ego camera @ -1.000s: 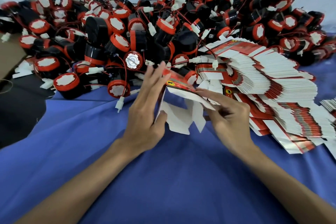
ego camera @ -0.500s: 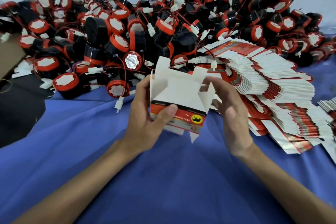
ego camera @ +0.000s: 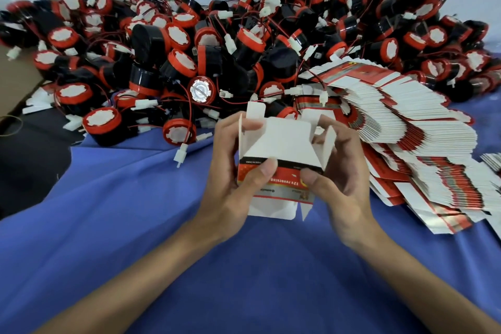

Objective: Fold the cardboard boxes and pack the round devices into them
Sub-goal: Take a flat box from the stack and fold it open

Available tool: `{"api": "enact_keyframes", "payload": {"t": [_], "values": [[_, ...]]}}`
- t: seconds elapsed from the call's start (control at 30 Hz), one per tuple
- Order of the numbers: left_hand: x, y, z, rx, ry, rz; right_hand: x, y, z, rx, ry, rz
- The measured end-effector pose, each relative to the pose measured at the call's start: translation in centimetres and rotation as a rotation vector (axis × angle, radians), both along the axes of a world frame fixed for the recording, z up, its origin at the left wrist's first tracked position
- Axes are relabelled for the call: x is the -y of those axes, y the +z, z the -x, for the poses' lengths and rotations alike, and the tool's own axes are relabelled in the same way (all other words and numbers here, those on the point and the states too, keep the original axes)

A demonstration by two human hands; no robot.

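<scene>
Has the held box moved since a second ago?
Yes. On the box, the red printed face has dropped away from the silver-faced device, toward the person.

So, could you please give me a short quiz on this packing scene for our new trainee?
1. True or false: the left hand and the right hand both grip the red-and-white cardboard box.
2. The fanned stack of flat white-and-red cardboard boxes lies: A) right of the held box; B) left of it; C) inside it.
3. Fill in: the cloth between the person and the heap of round black-and-red plastic devices is ___.

Key: 1 true; 2 A; 3 blue.
</scene>
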State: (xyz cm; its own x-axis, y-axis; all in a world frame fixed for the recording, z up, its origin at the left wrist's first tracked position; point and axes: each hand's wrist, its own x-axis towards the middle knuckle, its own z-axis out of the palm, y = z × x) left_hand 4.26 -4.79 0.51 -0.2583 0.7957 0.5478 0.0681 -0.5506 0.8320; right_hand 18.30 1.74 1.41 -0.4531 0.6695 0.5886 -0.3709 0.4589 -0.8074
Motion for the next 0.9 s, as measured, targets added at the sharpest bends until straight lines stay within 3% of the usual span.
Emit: {"api": "enact_keyframes", "payload": {"t": [0.07, 0.3, 0.4, 0.57, 0.73, 0.9], "values": [[-0.1, 0.0, -0.2, -0.079, 0.073, -0.032, 0.0, 0.1, -0.1, -0.003, -0.017, -0.024], [-0.3, 0.1, 0.1, -0.035, 0.083, -0.051, 0.5, -0.1, 0.1, -0.026, -0.064, 0.057], [-0.4, 0.3, 0.1, -0.087, 0.182, -0.06, 0.6, 0.2, 0.2, -0.043, -0.045, 0.051], [-0.6, 0.8, -0.4, -0.182, 0.26, -0.117, 0.8, 0.2, 0.3, 0.017, -0.128, -0.102], [-0.9, 0.6, -0.4, -0.162, 0.245, -0.11, 0.8, -0.1, 0.4, 0.105, -0.252, -0.177], [-0.5, 0.6, -0.5, -0.102, 0.177, -0.044, 1.1, -0.4, 0.7, 0.116, -0.243, -0.147]]}}
